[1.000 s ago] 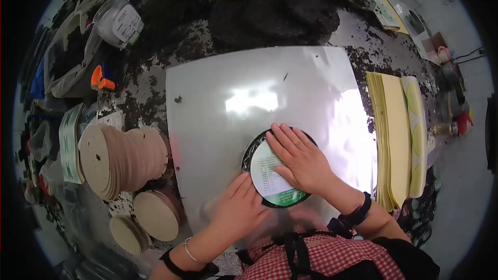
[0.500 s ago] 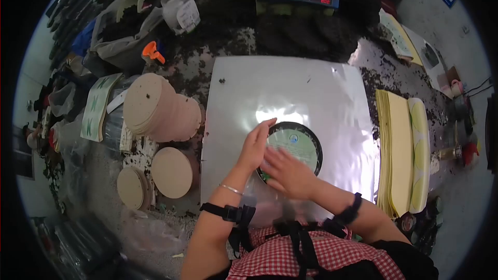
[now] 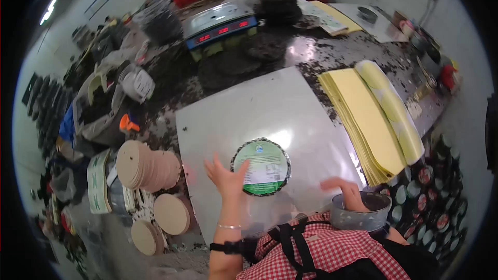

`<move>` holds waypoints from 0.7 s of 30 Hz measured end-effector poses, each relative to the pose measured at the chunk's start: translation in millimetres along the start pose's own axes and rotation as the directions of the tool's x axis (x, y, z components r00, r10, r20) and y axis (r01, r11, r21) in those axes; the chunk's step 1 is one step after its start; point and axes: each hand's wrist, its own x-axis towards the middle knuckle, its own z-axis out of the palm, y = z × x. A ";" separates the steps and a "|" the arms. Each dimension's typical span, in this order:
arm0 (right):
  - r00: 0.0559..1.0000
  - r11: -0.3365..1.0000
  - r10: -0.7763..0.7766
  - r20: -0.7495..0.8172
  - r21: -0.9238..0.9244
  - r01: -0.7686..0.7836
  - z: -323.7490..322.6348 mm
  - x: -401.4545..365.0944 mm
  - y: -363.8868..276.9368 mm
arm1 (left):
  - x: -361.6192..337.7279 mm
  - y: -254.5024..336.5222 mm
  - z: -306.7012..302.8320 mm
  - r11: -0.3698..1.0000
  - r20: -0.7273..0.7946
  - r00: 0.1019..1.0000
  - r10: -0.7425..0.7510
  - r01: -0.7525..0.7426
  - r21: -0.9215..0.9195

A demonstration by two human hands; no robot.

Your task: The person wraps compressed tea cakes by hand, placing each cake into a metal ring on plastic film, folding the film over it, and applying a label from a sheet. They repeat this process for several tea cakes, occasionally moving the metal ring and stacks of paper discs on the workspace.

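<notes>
A flat round pack (image 3: 262,168) with a dark, ragged rim and a green-and-white printed label lies on the shiny metal sheet (image 3: 275,109). Just to its left is my left hand (image 3: 225,176), fingers spread and empty, thumb over the label's edge. Off the sheet's near right corner, in front of my apron, is a grey metal ring (image 3: 360,221). My right hand (image 3: 343,191) has hold of it, with part of the hand inside its opening. The ring's wall hides the wrist, and the fingertips are blurred.
Brown round discs (image 3: 153,166) are stacked at the left. On the right lie yellow sheets (image 3: 358,119) beside a label roll (image 3: 391,111). A digital scale (image 3: 220,23) stands at the back. Several labelled round packs (image 3: 425,202) are piled beyond the right edge.
My hands have come apart from over the pack. The left moved left and opened; the right moved to the ring, which has come into view. The camera view has turned and tilted.
</notes>
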 end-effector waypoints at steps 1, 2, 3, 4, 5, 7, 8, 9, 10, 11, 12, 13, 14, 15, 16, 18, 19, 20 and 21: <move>0.847 0.924 -0.372 0.380 0.239 0.299 -11.5 -24.8 76.5 | -9.9 -58.7 15.9 0.856 0.266 0.895 -0.357 0.428 -0.291; 0.427 0.719 -0.695 0.579 0.543 0.434 -16.4 -34.4 147.8 | -30.0 -15.5 31.6 0.813 0.507 0.842 -0.184 0.420 -0.404; 0.884 0.944 -0.300 0.357 0.247 0.220 -0.1 -96.5 107.1 | -51.7 67.0 51.8 0.742 0.679 0.732 0.048 0.430 -0.515; 0.985 0.983 -0.034 0.168 0.184 0.002 13.2 -126.5 81.5 | -78.9 162.6 42.1 0.373 0.821 0.431 0.375 0.740 -0.559; 0.994 0.977 0.099 0.055 0.183 -0.108 23.0 -142.3 73.8 | -89.7 170.2 56.5 0.367 0.838 0.396 0.374 0.767 -0.526; 0.972 0.967 0.218 -0.082 0.149 -0.205 26.1 -158.3 70.5 | -106.4 191.0 92.0 0.667 0.873 0.277 0.402 0.564 -0.487; 0.961 0.966 0.246 -0.130 0.121 -0.231 24.4 -168.9 64.4 | -113.5 201.3 106.8 0.780 0.885 0.218 0.412 0.417 -0.466; 0.947 0.959 0.281 -0.157 0.096 -0.268 18.5 -177.5 54.5 | -116.9 209.4 119.2 0.862 0.894 0.163 0.418 0.240 -0.447; 0.929 0.949 0.317 -0.194 0.075 -0.308 13.8 -182.1 43.4 | -115.9 200.2 138.8 0.946 0.880 0.350 0.321 -0.170 -0.278; 0.903 0.933 0.359 -0.236 0.062 -0.355 8.4 -181.1 27.2 | -114.4 177.7 165.2 0.869 0.781 0.550 0.296 -0.495 0.019; 0.848 0.899 0.438 -0.299 0.126 -0.420 1.6 -175.5 -8.6 | -124.9 148.7 187.9 0.829 0.744 0.552 0.376 -0.559 -0.004; 0.780 0.854 0.520 -0.347 0.199 -0.481 -12.4 -166.6 -49.5 | -140.9 116.9 202.1 0.787 0.707 0.549 0.446 -0.616 -0.018; 0.631 0.744 0.646 -0.429 0.539 -0.395 -29.4 -155.2 -85.2 | -145.3 97.8 205.9 0.792 0.719 0.541 0.436 -0.610 -0.022; 0.591 0.776 0.593 -0.547 0.585 -0.237 -44.5 -142.3 -101.9 | -141.3 83.8 211.1 0.834 0.706 0.550 0.446 -0.541 -0.105; 0.611 0.823 0.524 -0.593 0.538 -0.183 -61.7 -132.2 -113.3 | -136.8 75.3 212.7 0.865 0.692 0.563 0.452 -0.465 -0.187; 0.626 0.881 0.466 -0.625 0.391 -0.266 -80.4 -94.9 -112.8 | -126.5 70.1 195.6 0.953 0.732 0.612 0.298 -0.141 -0.270; 0.718 0.933 0.293 -0.631 0.026 -0.358 -81.0 -66.6 -106.4 | -115.2 67.1 184.0 0.927 0.773 0.616 0.153 0.180 -0.328; 0.821 0.861 0.131 -0.556 -0.347 -0.372 -77.9 -38.1 -100.4 | -99.7 59.6 168.3 0.771 0.758 0.652 -0.035 0.500 -0.394; 0.897 0.787 0.185 -0.401 -0.486 -0.380 -73.7 -9.6 -96.9 | -76.1 47.7 148.4 0.502 0.748 0.626 -0.219 0.730 -0.464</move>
